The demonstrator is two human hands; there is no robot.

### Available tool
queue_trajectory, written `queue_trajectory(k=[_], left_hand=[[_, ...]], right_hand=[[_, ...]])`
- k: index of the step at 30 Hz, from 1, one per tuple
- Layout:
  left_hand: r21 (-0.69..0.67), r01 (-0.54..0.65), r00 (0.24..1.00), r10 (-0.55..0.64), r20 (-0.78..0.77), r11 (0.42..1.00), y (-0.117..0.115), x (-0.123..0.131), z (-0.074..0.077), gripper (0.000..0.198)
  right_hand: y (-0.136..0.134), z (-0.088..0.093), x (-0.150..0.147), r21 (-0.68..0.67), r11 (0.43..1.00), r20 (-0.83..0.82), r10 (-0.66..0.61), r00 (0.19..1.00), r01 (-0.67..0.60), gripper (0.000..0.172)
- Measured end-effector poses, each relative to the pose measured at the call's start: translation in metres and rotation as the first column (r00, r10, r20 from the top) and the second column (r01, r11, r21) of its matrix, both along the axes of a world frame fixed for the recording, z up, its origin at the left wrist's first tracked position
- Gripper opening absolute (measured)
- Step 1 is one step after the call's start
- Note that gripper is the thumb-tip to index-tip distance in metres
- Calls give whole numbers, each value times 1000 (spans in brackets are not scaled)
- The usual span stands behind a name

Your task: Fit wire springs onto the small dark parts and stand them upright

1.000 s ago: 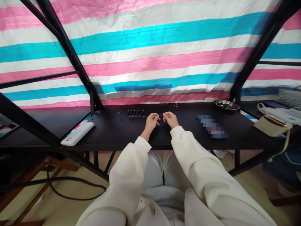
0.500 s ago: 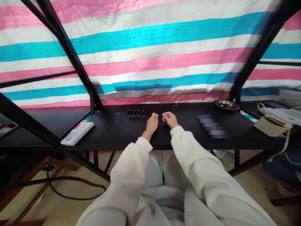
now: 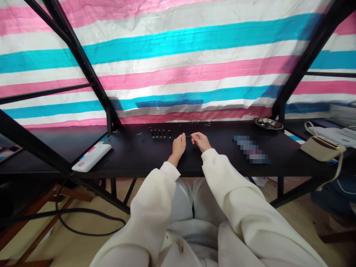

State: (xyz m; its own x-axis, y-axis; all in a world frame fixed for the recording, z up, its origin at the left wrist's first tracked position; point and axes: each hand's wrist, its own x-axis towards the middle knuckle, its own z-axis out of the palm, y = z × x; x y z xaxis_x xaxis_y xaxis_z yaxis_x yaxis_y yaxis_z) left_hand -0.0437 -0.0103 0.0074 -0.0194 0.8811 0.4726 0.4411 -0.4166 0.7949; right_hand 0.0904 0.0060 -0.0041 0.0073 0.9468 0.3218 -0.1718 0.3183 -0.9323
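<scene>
Over the middle of the black table [image 3: 211, 163], my left hand [image 3: 178, 144] and my right hand [image 3: 200, 141] face each other, fingers closed in a pinch. Between their fingertips runs a small dark stick-like piece [image 3: 188, 136], too small to name; each hand grips one end. Left of my left hand, several short black cylinders with pale ends [image 3: 159, 134] stand upright in a row. Thin pale scraps [image 3: 208, 123] lie along the back edge, and small dark curled bits [image 3: 144, 141] lie farther left.
A white box-shaped device [image 3: 93, 157] lies at the table's left. On the right are a shiny metal dish [image 3: 268, 124], a blurred-out flat item [image 3: 251, 150] and a beige handbag [image 3: 322, 148]. Black frame bars [image 3: 89, 70] slant up on both sides before a striped sheet [image 3: 194, 44].
My left hand has shifted slightly left, and my right fingertips have moved a little left too. The dark piece stays between them. Everything else is unchanged.
</scene>
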Motion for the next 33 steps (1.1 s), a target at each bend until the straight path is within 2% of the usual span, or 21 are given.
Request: queue_trajectory(k=[4,8,11,13,15,18,22,25,29,33], left_hand=[[-3,-36,999,36,-3,999,-1,-1,1,52],[-14,-93,993,93,72,996,0,-3,4,51],[-36,-107,981,112,157,994,2,-6,4,40],[-77,-82,973,96,211,994,5,-7,2,30],[-120,-38,970,66,233,992,9,-6,-3,20],[-169,91,971,-50,233,981,12,-3,-8,19],[-193,264,929,-196,313,945,9,0,-4,24],[-209,270,913,-180,367,940,5,0,3,27],[-214,255,910,-159,383,943,3,-1,6,28],[-193,251,913,-167,372,948,4,0,3,28]], right_hand=[[0,0,0,-2,1000,-28,13,1000,-13,38],[1,0,1,-1,1000,-49,1,999,-1,39],[4,-1,4,-10,994,-42,-111,993,110,37],[6,-1,6,-27,976,-60,-219,974,217,36],[7,-2,7,-37,965,-93,-263,960,261,36],[7,-2,7,-26,983,-107,-183,977,182,37],[4,-3,3,-39,999,33,-4,999,5,40],[2,-4,1,-45,997,134,65,989,-60,42],[-3,-4,0,20,998,277,50,959,-58,38],[-5,-7,0,132,988,422,18,907,-81,31]])
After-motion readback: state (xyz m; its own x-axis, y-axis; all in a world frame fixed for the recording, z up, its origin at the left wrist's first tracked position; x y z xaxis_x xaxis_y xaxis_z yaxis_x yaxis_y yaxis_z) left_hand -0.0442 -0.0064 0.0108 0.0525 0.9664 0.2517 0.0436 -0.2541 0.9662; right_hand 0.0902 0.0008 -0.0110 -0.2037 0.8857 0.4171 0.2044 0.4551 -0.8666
